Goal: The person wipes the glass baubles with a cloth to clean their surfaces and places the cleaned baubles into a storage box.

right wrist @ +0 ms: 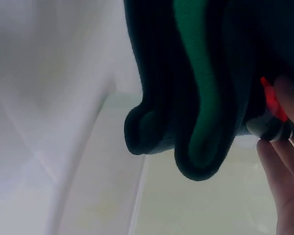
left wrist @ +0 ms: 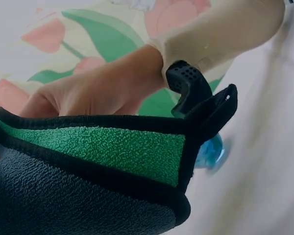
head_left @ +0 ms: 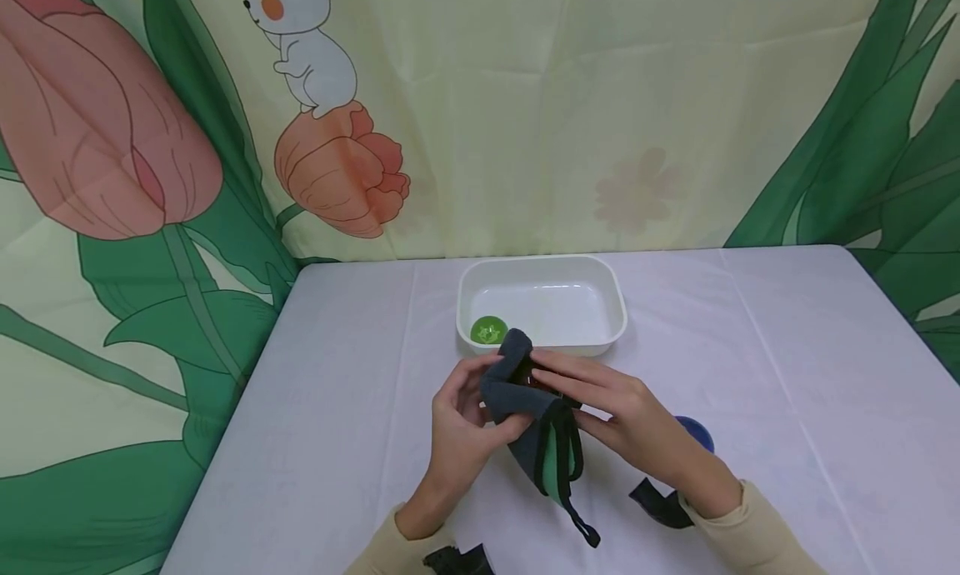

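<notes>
A dark blue-grey cloth (head_left: 525,400) with a green side, black edging and a hanging loop is folded between both hands. My left hand (head_left: 465,412) grips its left side, thumb in front and fingers behind. My right hand (head_left: 633,408) holds a small object inside the fold, fingers stretched along it. Red and clear parts of that object (right wrist: 273,103) show at the fingertips in the right wrist view; the cloth hides the rest. The left wrist view shows the cloth's green side (left wrist: 108,147) close up, with my right hand (left wrist: 98,90) behind it.
Just beyond the hands stands a white rectangular tray (head_left: 555,300) with a green round, glassy piece (head_left: 489,331) in its near left corner. A blue round piece (head_left: 696,432) lies by the right wrist. Black camera mounts (head_left: 663,504) sit at both wrists. A printed curtain (head_left: 510,142) hangs behind the table.
</notes>
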`<state>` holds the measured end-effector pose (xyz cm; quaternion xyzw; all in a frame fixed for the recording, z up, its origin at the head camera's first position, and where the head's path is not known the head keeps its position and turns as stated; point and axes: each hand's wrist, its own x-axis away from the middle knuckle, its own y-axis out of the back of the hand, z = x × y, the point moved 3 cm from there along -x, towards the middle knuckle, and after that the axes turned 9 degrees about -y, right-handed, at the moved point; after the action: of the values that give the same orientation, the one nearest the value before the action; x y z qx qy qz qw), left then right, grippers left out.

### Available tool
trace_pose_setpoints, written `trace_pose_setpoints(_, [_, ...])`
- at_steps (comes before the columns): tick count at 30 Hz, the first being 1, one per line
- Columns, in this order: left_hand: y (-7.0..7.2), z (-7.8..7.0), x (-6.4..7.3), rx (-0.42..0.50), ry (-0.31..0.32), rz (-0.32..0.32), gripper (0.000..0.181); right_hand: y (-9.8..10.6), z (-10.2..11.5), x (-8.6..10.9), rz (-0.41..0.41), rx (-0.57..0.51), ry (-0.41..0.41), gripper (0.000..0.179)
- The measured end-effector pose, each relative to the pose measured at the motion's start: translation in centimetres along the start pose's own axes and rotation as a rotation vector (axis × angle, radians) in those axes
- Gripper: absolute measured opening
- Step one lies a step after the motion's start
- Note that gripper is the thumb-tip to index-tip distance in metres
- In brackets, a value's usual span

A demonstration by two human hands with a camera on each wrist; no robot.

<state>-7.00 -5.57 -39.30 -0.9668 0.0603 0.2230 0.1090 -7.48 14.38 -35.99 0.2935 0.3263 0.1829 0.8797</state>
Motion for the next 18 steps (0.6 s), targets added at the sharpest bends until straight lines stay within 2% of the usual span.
trace_pose_setpoints(3, [-0.03,-0.08,-0.01,0.003,0.001,0.0,0.057,-0.07,-0.02,-0.01,-0.023,0.005,0.072,0.047])
trace_pose_setpoints(7, [0.01,-0.08,0.01,-0.002,0.006,0.002,0.057,-0.18,-0.04,0.01,-0.029,-0.006,0.059,0.048])
trace_pose_setpoints(13, [0.14,-0.04,0.02,-0.036,-0.009,0.05,0.06,-0.28,0.05,0.01,-0.047,-0.066,-0.063,0.049])
trace_pose_setpoints(16, [0.17,-0.03,-0.01,-0.057,-0.016,0.084,0.061,-0.42,-0.17,0.05,-0.059,-0.126,-0.14,0.062])
trace_pose_setpoints(18, [0.32,0.04,-0.05,-0.055,-0.006,0.075,0.061,-0.62,-0.42,0.05,-0.045,-0.153,-0.185,0.066])
